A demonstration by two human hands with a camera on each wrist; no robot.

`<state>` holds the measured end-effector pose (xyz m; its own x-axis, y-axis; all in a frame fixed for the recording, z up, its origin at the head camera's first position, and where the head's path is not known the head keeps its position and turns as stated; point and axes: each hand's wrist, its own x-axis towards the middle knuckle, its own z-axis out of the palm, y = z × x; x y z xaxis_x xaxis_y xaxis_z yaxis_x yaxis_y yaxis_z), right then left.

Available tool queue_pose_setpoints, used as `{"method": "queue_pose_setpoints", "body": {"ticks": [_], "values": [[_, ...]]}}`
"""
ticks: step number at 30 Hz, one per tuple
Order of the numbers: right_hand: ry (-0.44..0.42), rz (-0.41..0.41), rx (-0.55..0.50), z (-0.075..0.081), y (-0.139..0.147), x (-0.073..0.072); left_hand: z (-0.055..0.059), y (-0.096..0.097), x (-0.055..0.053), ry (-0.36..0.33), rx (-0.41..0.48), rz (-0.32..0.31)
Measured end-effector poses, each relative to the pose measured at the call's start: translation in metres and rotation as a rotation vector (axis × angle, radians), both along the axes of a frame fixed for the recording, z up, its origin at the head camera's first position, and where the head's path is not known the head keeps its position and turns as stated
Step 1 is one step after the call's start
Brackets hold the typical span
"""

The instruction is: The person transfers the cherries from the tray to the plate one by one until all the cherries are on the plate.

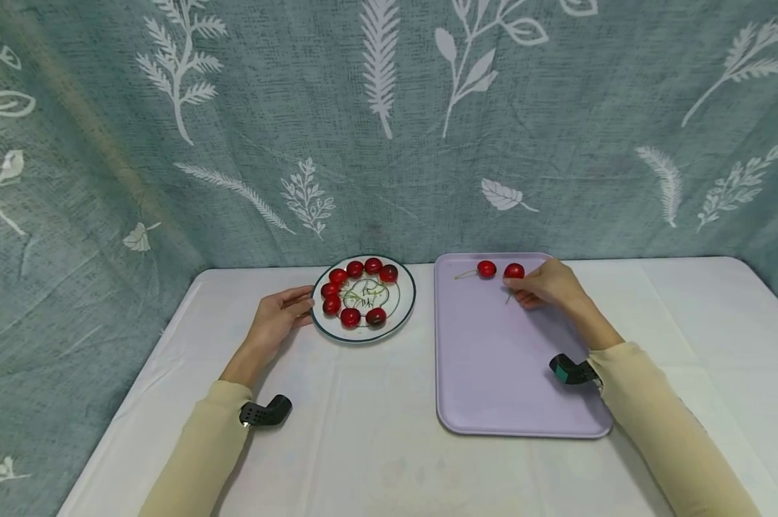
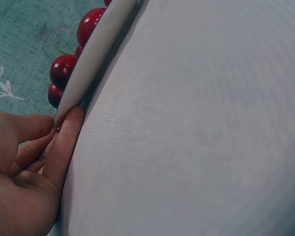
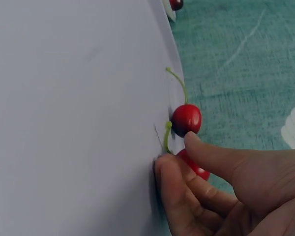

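Observation:
My left hand [image 1: 275, 319] grips the left rim of a white plate [image 1: 398, 323] with a dark edge, thumb above and a finger underneath in the left wrist view. Several red cherries [image 1: 350, 317] form a ring on the plate, some with green stems lying toward its middle. Over the far right of a lilac tray [image 1: 492, 380], my right hand [image 1: 547, 283] pinches a red cherry [image 3: 200, 169] between thumb and fingers, its green stem sticking out. Just left of it, another stemmed cherry [image 1: 486, 269] rests on the tray.
A white cloth [image 1: 363, 445] covers the table under plate and tray. Behind it hangs a green curtain [image 1: 337, 129] with white leaf prints, close to the table's back edge. The tray has a low raised rim, and a narrow gap separates it from the plate.

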<state>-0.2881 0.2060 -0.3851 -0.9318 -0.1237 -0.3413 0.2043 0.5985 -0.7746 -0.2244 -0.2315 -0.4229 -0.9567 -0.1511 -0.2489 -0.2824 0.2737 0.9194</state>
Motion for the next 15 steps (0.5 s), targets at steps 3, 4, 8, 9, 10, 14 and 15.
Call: {"method": "queue_pose_setpoints", "body": {"ticks": [3, 4, 8, 9, 10, 14, 15], "values": [[0.006, -0.028, 0.007, -0.001, 0.001, -0.002, 0.000, 0.000, -0.001, -0.002, -0.002, 0.008], [0.011, -0.036, 0.007, -0.001, 0.001, -0.004, -0.001, -0.001, -0.001, -0.001, -0.003, 0.009], [0.001, -0.064, 0.004, -0.003, 0.001, -0.008, -0.002, 0.000, -0.002, -0.007, 0.005, 0.020], [-0.009, -0.068, 0.005, -0.003, 0.001, -0.009, -0.002, 0.000, -0.002, -0.006, 0.004, 0.017], [-0.021, -0.071, 0.003, -0.003, 0.000, -0.010, -0.002, 0.000, -0.002, -0.006, 0.006, 0.017], [-0.060, -0.071, -0.031, -0.001, 0.001, -0.013, -0.001, 0.000, -0.001, 0.002, 0.007, 0.013], [-0.071, -0.064, -0.044, 0.000, 0.001, -0.013, -0.001, 0.000, -0.001, 0.005, 0.007, 0.012]]}}
